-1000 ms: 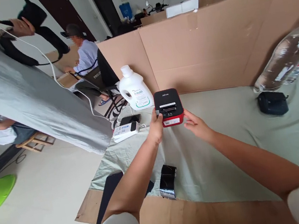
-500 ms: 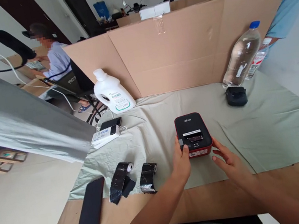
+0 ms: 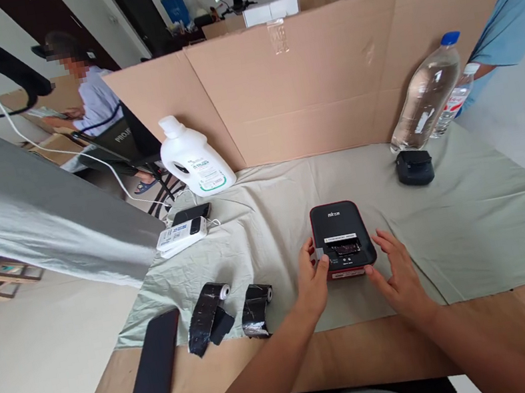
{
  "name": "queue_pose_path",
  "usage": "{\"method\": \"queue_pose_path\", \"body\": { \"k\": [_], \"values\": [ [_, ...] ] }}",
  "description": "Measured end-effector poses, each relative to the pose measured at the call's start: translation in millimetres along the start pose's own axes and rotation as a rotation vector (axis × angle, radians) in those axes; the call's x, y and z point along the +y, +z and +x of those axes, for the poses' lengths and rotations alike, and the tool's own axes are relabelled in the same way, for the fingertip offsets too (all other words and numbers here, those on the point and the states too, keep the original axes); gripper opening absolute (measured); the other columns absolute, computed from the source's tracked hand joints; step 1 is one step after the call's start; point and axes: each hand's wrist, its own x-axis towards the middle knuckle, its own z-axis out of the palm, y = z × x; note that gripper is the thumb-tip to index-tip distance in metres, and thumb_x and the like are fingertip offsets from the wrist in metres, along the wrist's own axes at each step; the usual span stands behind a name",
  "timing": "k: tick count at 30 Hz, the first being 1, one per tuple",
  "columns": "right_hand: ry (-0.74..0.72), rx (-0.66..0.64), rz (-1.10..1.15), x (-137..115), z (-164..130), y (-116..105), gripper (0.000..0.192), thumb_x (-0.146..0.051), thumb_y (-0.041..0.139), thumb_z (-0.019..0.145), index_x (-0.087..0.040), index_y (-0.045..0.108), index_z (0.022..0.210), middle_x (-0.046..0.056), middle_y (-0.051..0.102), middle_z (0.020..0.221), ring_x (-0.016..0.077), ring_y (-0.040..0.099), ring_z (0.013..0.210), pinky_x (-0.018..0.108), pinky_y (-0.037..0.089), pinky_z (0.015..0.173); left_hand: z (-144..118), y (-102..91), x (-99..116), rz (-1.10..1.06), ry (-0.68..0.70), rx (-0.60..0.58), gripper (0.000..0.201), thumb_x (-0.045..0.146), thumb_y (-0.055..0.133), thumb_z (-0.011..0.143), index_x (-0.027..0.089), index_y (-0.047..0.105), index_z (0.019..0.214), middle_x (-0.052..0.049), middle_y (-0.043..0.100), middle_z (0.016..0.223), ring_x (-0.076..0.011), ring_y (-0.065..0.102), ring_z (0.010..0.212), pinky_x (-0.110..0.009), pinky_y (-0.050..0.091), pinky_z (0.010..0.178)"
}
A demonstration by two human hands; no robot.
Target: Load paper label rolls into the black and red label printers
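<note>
A small black printer point(image 3: 340, 220) with red sides lies flat on the cloth in front of me. Its top has a white label strip and a slot with dark, shiny material in it. My left hand point(image 3: 314, 279) is at the printer's left edge, fingers apart, thumb over the near left corner. On the other side, my right hand point(image 3: 395, 271) is open, fingers spread beside the right edge and thumb tip at the near right corner. Left of the printer lie two partly unrolled black rolls, one roll point(image 3: 207, 314) further left and another roll point(image 3: 257, 309) closer.
A dark flat slab point(image 3: 155, 364) overhangs the near left table edge. Behind stand a white jug point(image 3: 198, 160), a cardboard screen point(image 3: 305, 94) and a large water bottle point(image 3: 426, 100). A black pouch point(image 3: 414, 167) and a white power bank point(image 3: 180, 234) lie on the cloth. Other people are nearby.
The printer's front edge has come down, so it lies flatter. My right hand has risen along its right side with fingers spreading; my left hand has loosened slightly. The view has shifted a little.
</note>
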Motion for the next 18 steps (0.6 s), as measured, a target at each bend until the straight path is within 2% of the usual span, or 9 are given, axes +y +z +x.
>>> {"method": "queue_pose_path", "body": {
  "k": [3, 5, 8, 10, 12, 18],
  "values": [
    [-0.205, 0.009, -0.088, 2, 17, 4, 0.043, -0.037, 0.055, 0.089, -0.03, 0.05, 0.131, 0.011, 0.044, 0.142, 0.0338, 0.044, 0.13, 0.059, 0.042, 0.105, 14, -7.3, 1, -0.027, 0.03, 0.032, 0.06, 0.046, 0.052, 0.091, 0.026, 0.035, 0.145, -0.009, 0.031, 0.156, -0.0268, 0.032, 0.142, -0.045, 0.03, 0.115],
    [-0.31, 0.041, -0.098, 7, 22, 11, 0.038, -0.036, 0.059, 0.087, -0.031, 0.055, 0.124, 0.01, 0.047, 0.137, 0.0333, 0.046, 0.126, 0.058, 0.044, 0.103, 23, -12.3, 2, -0.048, 0.07, -0.037, 0.058, 0.039, 0.053, 0.089, 0.029, 0.039, 0.144, -0.005, 0.023, 0.161, -0.0262, 0.024, 0.147, -0.044, 0.028, 0.117],
    [-0.392, 0.111, -0.066, 15, 20, 21, 0.038, -0.032, 0.062, 0.084, -0.03, 0.056, 0.122, 0.009, 0.049, 0.131, 0.0323, 0.047, 0.123, 0.055, 0.045, 0.1, 35, -17.0, 2, -0.069, 0.105, -0.181, 0.053, 0.027, 0.056, 0.079, 0.028, 0.055, 0.133, 0.0, 0.02, 0.162, -0.0269, 0.017, 0.149, -0.043, 0.025, 0.119],
    [-0.394, 0.13, -0.042, 19, 17, 25, 0.039, -0.031, 0.06, 0.084, -0.03, 0.056, 0.123, 0.01, 0.047, 0.134, 0.0328, 0.046, 0.124, 0.055, 0.045, 0.1, 41, -16.8, -2, -0.089, 0.114, -0.219, 0.051, 0.021, 0.055, 0.072, 0.025, 0.063, 0.122, 0.001, 0.021, 0.162, -0.0278, 0.018, 0.149, -0.042, 0.023, 0.12],
    [-0.378, 0.126, -0.037, 21, 14, 27, 0.037, -0.032, 0.057, 0.086, -0.03, 0.055, 0.123, 0.01, 0.042, 0.14, 0.0335, 0.044, 0.127, 0.056, 0.043, 0.101, 46, -14.3, -6, -0.128, 0.115, -0.21, 0.053, 0.018, 0.052, 0.066, 0.024, 0.066, 0.117, 0.003, 0.021, 0.161, -0.0281, 0.02, 0.148, -0.042, 0.025, 0.12],
    [-0.297, 0.103, -0.06, 22, 10, 30, 0.035, -0.035, 0.053, 0.086, -0.03, 0.055, 0.12, 0.009, 0.033, 0.146, 0.0345, 0.041, 0.131, 0.059, 0.042, 0.103, 52, -6.1, -8, -0.185, 0.087, -0.175, 0.074, 0.014, 0.045, 0.054, 0.025, 0.058, 0.126, 0.004, 0.023, 0.16, -0.0245, 0.016, 0.149, -0.04, 0.021, 0.121]
  ]
}}
